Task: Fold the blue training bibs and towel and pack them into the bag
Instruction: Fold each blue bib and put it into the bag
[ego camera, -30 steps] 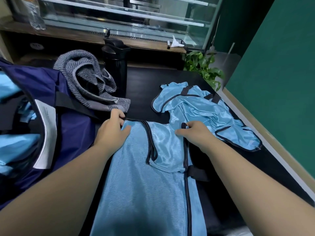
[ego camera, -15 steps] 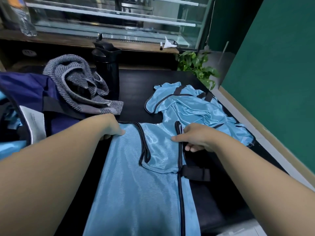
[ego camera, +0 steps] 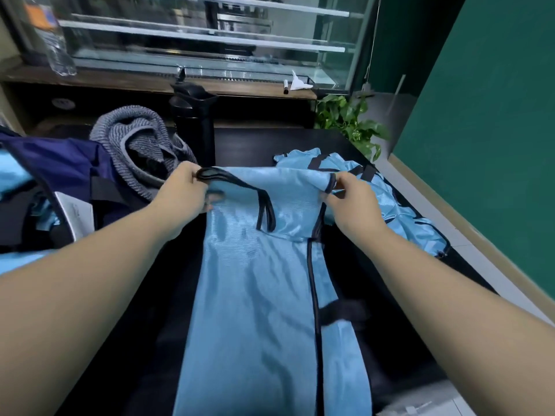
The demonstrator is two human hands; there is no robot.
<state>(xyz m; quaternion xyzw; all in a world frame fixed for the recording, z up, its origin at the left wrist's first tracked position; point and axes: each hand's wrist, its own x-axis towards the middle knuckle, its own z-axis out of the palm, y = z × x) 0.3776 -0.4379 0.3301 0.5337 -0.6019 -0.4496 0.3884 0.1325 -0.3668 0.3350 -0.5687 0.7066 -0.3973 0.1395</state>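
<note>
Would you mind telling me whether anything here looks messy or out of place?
Nothing is spilled or damaged. A second bib lies crumpled to the right, and the towel sits heaped beside the bag. Both hands, left and right, pinch the near bib.

On the bench point(ego camera: 255, 145) before us: one bib point(ego camera: 261, 295) is lying lengthwise at centre, our left hand point(ego camera: 186, 195) and right hand point(ego camera: 350, 199) gripping its far corners. A second bib point(ego camera: 399, 217) is lying right of it; the towel point(ego camera: 135, 145) far-left; the bag point(ego camera: 60, 166) at the left edge; a bottle point(ego camera: 195, 124) is standing behind.
</note>
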